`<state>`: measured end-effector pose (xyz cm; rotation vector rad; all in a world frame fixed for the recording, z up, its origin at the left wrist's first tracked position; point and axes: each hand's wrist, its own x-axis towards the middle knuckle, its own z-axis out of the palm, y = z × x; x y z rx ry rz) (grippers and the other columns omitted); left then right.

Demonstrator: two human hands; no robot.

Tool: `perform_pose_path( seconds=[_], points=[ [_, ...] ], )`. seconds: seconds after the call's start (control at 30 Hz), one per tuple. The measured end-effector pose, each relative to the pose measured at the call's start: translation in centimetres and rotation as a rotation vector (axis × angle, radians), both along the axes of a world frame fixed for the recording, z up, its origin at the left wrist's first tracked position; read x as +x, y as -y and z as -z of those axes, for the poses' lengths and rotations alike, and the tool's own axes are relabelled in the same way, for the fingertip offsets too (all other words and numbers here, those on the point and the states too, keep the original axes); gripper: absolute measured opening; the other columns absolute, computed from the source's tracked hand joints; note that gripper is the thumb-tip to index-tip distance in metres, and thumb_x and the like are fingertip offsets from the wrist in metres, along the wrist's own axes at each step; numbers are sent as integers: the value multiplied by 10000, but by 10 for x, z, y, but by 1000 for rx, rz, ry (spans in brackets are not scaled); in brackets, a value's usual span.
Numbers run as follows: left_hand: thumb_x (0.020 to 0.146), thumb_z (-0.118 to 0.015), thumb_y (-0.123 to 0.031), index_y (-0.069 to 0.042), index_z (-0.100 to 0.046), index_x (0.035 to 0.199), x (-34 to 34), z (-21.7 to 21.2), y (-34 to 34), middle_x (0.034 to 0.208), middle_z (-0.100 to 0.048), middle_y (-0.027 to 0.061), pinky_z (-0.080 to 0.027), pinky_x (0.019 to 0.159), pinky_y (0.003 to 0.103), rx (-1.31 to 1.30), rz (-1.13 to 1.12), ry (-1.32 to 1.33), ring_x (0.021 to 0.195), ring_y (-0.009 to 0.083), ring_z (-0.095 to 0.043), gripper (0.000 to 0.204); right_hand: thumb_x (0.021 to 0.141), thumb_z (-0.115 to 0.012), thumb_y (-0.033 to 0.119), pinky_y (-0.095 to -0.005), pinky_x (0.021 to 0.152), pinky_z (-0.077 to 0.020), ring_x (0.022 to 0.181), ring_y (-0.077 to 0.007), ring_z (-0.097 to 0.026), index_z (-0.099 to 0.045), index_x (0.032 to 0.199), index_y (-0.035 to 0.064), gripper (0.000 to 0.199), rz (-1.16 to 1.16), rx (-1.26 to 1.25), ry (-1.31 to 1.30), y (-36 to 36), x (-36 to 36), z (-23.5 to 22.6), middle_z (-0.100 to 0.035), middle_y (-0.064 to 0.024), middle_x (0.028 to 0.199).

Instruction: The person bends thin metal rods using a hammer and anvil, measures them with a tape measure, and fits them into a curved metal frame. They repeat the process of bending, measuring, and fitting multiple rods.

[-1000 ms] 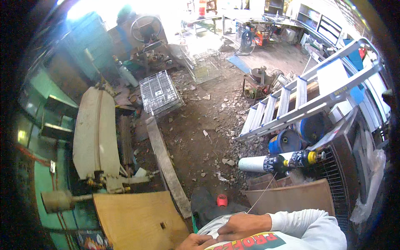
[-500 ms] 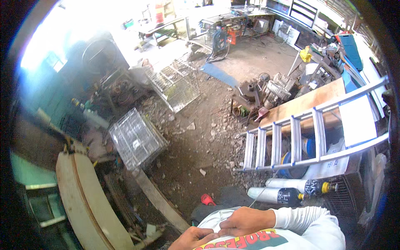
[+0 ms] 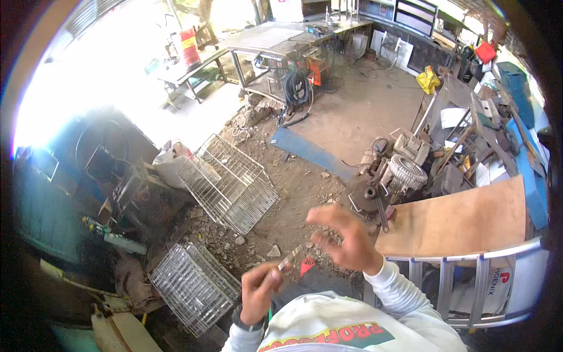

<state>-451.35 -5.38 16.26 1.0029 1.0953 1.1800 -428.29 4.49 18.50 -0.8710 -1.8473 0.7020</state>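
Note:
In front of my torso, my left hand (image 3: pixel 257 293) is closed on a short, thin, pale strip (image 3: pixel 288 258), which sticks out up and to the right. What kind of thing it is, I cannot make out. A dark band circles that wrist, and a sliver of green shows just below the hand. My right hand (image 3: pixel 350 239) is raised a little farther out, its fingers apart and bent, with nothing visible in it. It is apart from the strip. Both forearms wear white sleeves.
Wire cages (image 3: pixel 196 287) lie at the left, with a larger wire cage (image 3: pixel 229 182) beyond. An aluminium ladder (image 3: pixel 448 287) and a plywood sheet (image 3: pixel 457 220) fill the right. Greasy machine parts (image 3: pixel 375 188) sit on the dirt ahead. Farther off stands a metal workbench (image 3: pixel 275 38).
My hands have come up from the shirt front and separated. The pale strip now shows in my left hand, and my right hand has opened. My view has tilted up toward the workbench.

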Motion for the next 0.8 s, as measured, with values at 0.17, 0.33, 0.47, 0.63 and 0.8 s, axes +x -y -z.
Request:
perform_pose_path(
  seconds=[0.17,0.33,0.47,0.63,0.8],
  points=[
    [1067,-620,-228,81,-683,1244,-10,0,-234,766,-601,5,-377,593,240,158,-28,215,659,77,-501,361,962,-686,126,-363,909,-534,1001,-276,-705,-721,1037,25,132,225,-90,-129,-198,-2,-12,-730,-119,1063],
    [1057,-639,-259,86,-663,1279,-11,10,-454,746,-588,-4,-380,596,232,275,-16,221,648,82,-504,411,939,-705,109,-362,843,-551,929,-295,-713,-722,957,-8,120,214,-59,102,-381,22,20,-728,-142,998],
    [1047,-644,-233,76,-659,1300,-1,17,-644,774,-585,-24,-399,615,254,226,-47,267,695,93,-562,400,927,-705,80,-379,775,-542,864,-302,-702,-705,935,-38,118,315,-242,337,-502,59,42,-718,-145,930],
    [1057,-625,-222,35,-677,1276,31,19,-874,838,-631,-16,-407,683,242,235,52,235,772,93,-584,342,922,-718,91,-368,728,-538,800,-258,-698,-710,920,-26,117,426,-441,384,-629,110,24,-710,-132,885],
    [1075,-602,-235,4,-683,1217,82,58,-1099,879,-656,-10,-391,722,224,290,65,170,800,71,-553,289,914,-713,140,-426,770,-540,858,-388,-693,-738,966,-2,153,549,-593,394,-755,171,58,-719,-187,929]
  ],
)
